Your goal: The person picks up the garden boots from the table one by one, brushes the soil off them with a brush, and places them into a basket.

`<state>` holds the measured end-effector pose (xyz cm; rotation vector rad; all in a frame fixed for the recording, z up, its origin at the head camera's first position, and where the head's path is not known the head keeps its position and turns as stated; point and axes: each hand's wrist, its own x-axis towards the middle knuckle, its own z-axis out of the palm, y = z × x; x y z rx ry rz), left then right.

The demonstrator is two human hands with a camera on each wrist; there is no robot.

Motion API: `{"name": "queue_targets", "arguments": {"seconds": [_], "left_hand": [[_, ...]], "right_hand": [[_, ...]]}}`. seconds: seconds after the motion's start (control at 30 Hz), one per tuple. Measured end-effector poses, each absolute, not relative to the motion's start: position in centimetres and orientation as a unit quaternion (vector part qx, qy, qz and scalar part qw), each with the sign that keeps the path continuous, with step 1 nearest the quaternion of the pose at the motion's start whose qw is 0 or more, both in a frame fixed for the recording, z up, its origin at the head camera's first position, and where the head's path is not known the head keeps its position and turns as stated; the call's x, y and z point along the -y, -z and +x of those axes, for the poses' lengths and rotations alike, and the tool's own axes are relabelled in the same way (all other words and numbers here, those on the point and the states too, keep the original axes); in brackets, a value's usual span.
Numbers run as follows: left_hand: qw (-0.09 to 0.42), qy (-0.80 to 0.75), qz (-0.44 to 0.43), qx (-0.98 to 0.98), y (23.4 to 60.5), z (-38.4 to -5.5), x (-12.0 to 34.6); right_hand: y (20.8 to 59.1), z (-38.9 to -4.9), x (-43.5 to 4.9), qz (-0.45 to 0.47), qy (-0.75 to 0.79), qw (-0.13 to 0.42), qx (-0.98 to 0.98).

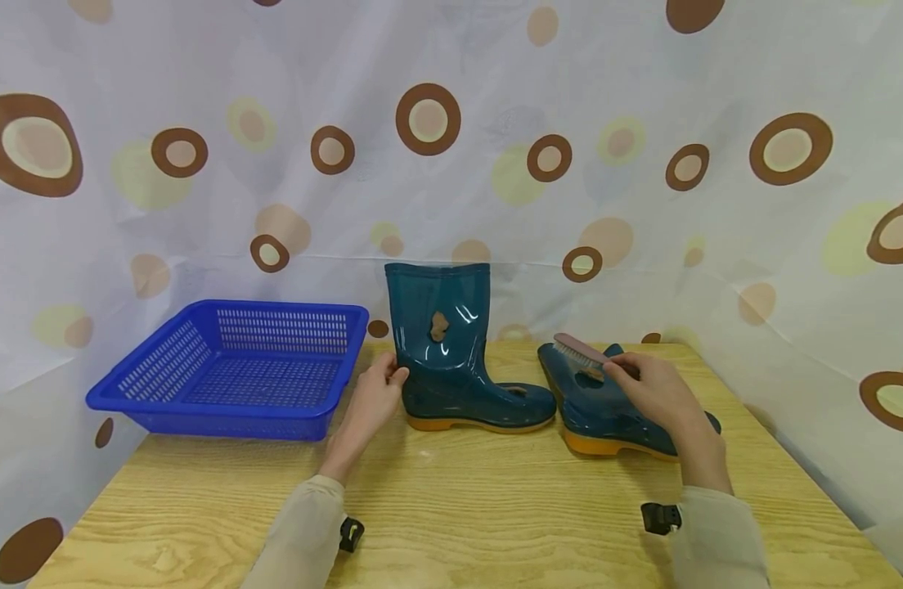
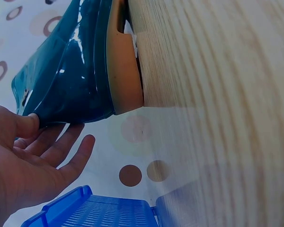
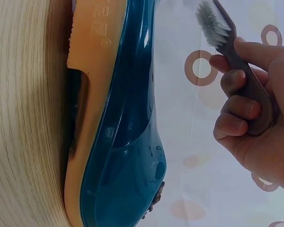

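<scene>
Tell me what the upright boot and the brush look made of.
Upright boot: probably rubber or PVC, glossy, judging by its sharp highlights. Brush: likely plastic, fairly matte, smooth and evenly coloured; its pale, fine bristles could be nylon.

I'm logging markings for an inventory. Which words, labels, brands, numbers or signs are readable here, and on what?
No text can be read for certain.
Raised lettering on the orange sole of the reclining boot, right wrist view: too faint and blurred to read.
Small round mark beside it: too small to tell.
I see no lettering on the blue basket, standing boot or brush.
</scene>
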<state>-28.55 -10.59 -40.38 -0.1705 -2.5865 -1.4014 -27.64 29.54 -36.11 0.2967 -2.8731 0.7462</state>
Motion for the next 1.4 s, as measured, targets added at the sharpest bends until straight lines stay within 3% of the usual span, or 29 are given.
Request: {"name": "queue_targets", "arguments": {"seconds": [1.4], "left_hand": [[0.099,0.472,-0.057,0.874,40.4,-28.6,10.6]], "right_hand": [[36.7,-28.0,-27.0,0.154,-0.221,0.074,0.960]]}}
